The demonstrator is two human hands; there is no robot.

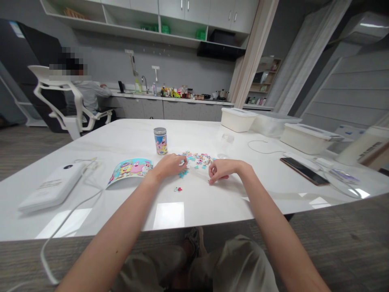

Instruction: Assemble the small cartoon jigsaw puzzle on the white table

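A pile of small colourful puzzle pieces lies on the white table in front of me. My left hand rests at the pile's left edge, fingers curled and pinched on pieces there. Just right of the pile, my right hand has its fingers curled in; what they hold is too small to make out. Two joined pieces lie apart, nearer me. A cartoon reference picture lies to the left. A small jar with a cartoon label stands upright behind the pile.
A white device with a trailing cable sits at the left. A dark phone lies at the right, with white lidded bins behind. Another person sits in a white chair at the far counter.
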